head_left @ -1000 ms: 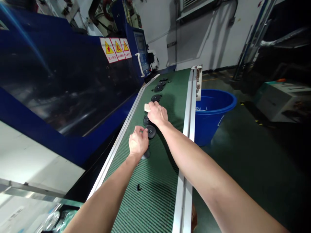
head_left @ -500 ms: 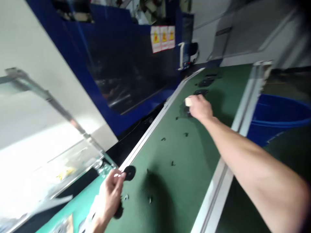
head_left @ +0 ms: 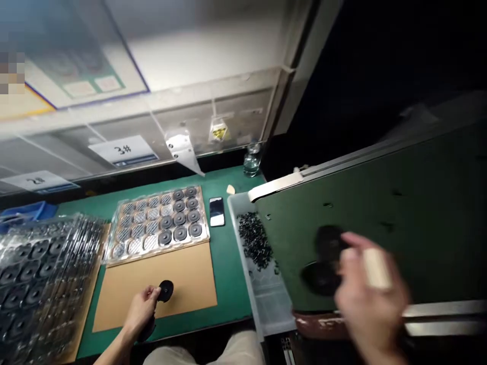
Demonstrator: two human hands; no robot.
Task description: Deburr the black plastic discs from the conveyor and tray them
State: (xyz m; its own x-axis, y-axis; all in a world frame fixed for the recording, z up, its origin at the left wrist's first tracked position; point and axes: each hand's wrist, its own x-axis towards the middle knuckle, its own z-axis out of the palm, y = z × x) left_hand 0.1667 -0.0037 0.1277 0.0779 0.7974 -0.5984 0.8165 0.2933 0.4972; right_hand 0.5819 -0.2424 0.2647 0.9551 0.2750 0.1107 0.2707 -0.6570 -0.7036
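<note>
Your left hand [head_left: 142, 304] pinches a black disc [head_left: 166, 290] over the cardboard sheet [head_left: 182, 284] on the worktop [head_left: 224, 248]. Your right hand [head_left: 371, 299], blurred, grips black discs [head_left: 323, 268] over the conveyor belt [head_left: 418, 213].

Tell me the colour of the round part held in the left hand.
Black. The round part, pinched by the left hand above the brown cardboard sheet, shows best in the head view.

A green-topped workbench [head_left: 228, 253] carries a flat brown cardboard sheet [head_left: 190, 276], a clear plastic blister tray of round black discs [head_left: 158, 223], a stack of similar clear trays [head_left: 34, 284], a dark smartphone [head_left: 216, 211] and a small glass jar [head_left: 251, 161]. Beside it runs a green conveyor belt [head_left: 418, 203].
</note>
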